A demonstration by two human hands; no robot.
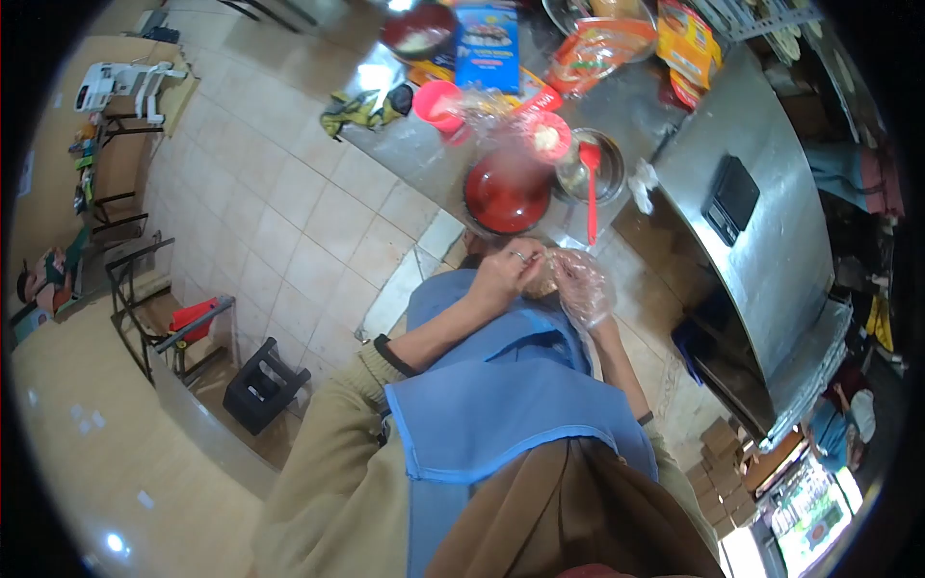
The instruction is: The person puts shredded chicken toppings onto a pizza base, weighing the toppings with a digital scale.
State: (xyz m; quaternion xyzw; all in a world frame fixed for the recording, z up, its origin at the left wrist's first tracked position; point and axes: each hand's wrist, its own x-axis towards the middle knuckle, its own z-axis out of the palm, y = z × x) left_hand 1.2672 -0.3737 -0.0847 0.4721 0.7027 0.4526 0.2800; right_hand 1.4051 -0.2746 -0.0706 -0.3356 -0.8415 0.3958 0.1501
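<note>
My left hand [506,273] is bare, wears a ring and has its fingers pinched together in front of my blue apron [511,405]. Beside it, my right hand [584,294] is covered by a loose clear plastic glove, its fingers closed too. Thin crinkled plastic [547,279] lies between the two sets of fingertips; what it belongs to I cannot tell. Just beyond the hands, at the table's near edge, stands a red bowl [506,193]. To its right a red spatula [591,193] rests across a metal bowl [609,169].
On the metal table [390,154] are a pink cup [438,104], a pink container with pale contents [547,137], a blue packet [487,48], orange packets [599,53] and a green cloth [361,113]. A black scale [732,200] sits on the metal counter at right. A black stool [265,387] stands at left.
</note>
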